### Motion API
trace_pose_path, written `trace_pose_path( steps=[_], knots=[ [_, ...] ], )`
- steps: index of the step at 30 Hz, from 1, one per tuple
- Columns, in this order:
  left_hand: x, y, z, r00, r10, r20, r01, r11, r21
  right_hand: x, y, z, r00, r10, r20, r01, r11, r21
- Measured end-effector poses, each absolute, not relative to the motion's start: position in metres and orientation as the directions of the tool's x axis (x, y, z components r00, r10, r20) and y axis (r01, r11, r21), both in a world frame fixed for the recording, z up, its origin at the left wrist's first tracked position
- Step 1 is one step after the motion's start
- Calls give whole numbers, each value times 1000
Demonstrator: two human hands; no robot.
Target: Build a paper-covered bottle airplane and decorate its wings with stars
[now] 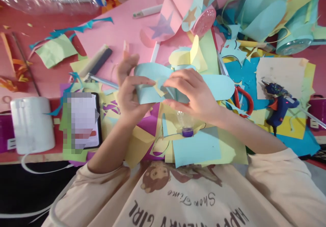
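A light blue paper piece with rounded ends (219, 86) spreads out to both sides of a clear plastic bottle with a purple cap (187, 132). My left hand (128, 93) pinches the left part of this paper, its index fingertip at a small pale yellow paper strip (160, 88). Over the middle, my right hand (193, 93) is closed on the blue paper, with its fingertips close to the strip. Yellow paper shapes (195, 52) stand just beyond the right hand. My hands hide much of the bottle.
A blue glue gun (278, 110) rests at the right, near red-handled scissors (243, 101). At the left lie a phone (95, 125), a white device with a cable (33, 125) and a cutter (98, 59). Paper-covered crafts (175, 20) and scraps fill the back.
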State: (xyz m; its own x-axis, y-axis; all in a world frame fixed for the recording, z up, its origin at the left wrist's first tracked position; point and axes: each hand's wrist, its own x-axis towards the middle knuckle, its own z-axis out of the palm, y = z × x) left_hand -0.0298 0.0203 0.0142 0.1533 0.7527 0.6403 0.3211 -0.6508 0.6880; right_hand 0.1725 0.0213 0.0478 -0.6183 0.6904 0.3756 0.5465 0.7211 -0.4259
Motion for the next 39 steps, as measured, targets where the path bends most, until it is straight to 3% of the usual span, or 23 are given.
trace_pose_path(
  steps=[5,14,19,24,31,39],
  knots=[
    [-29,16,7,202,897,394,220,-434,874,166,28,44,-617,687,383,549,725,-415],
    [-30,14,9,256,895,364,310,-433,846,172,35,45,-655,670,350,540,738,-404],
    [-25,15,10,217,938,272,-34,-271,962,170,36,46,-579,705,410,550,709,-442],
    [-25,15,14,195,981,8,-158,23,987,169,35,47,-582,744,327,588,663,-464],
    [-28,19,10,279,956,88,-349,16,937,168,36,37,-455,710,537,424,703,-571],
    [-27,20,12,232,968,94,-355,-6,935,174,41,45,-314,822,476,351,566,-746]
  ],
)
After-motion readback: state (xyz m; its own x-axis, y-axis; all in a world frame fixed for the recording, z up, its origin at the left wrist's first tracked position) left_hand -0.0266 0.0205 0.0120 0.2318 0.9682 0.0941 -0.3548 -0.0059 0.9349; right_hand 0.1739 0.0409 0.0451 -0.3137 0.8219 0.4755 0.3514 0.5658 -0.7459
